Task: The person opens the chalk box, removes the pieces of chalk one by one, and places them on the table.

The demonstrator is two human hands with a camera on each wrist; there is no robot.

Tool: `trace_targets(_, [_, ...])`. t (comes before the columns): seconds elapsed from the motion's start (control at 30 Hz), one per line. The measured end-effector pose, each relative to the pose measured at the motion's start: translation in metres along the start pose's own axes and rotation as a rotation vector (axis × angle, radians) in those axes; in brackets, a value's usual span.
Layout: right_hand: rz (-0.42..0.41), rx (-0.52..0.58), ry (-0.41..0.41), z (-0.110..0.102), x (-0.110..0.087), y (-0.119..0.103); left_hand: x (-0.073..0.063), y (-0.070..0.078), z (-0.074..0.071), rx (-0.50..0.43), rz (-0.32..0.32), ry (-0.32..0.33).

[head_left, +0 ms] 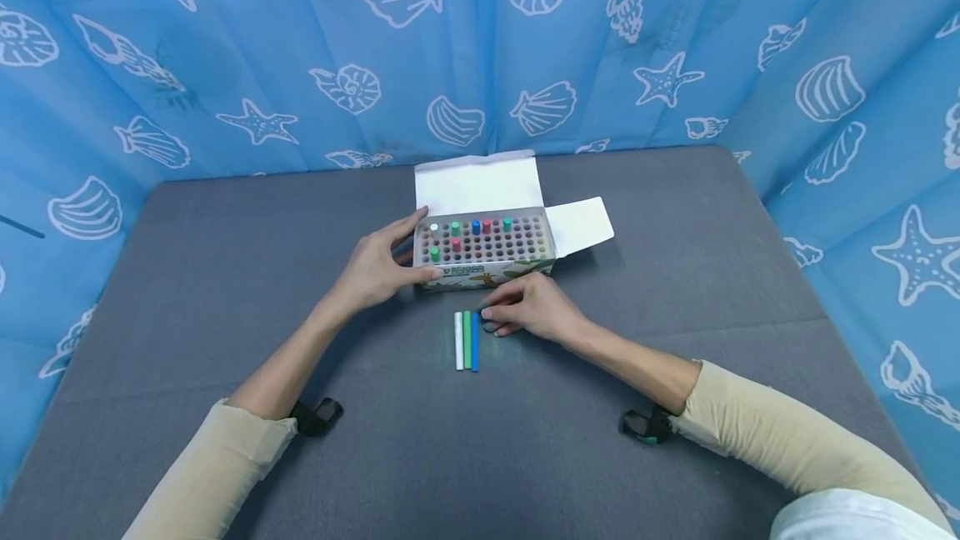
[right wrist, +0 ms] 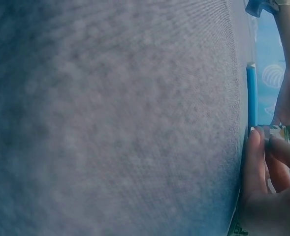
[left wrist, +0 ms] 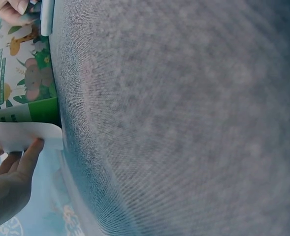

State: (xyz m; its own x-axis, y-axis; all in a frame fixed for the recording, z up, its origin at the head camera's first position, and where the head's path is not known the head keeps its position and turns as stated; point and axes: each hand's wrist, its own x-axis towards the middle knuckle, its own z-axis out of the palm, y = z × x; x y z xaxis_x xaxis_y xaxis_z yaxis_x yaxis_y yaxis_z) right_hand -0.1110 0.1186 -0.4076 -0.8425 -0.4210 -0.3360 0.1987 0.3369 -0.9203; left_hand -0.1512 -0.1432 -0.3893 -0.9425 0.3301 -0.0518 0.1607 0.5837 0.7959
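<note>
A white lidded chalk box lies open on the grey table, its holder showing several coloured chalk tips. My left hand grips the box's left end, thumb on the front and fingers at the back corner. In front of it, white, green and blue chalk sticks lie side by side. My right hand is at the blue stick's far end, fingers curled and tips close together. Something dark shows at these fingertips; whether it is chalk or smudging I cannot tell.
The box's white lid stands raised at the back, and a side flap sticks out to the right. Behind the table hangs a blue shell-print curtain. Dark straps sit on both forearms.
</note>
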Motion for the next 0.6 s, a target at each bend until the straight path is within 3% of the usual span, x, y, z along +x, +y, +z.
trace_targets(0.6, [-0.208,-0.087,-0.031,-0.013,-0.007,-0.006,0.0,-0.001,0.0,-0.025,0.008,-0.002])
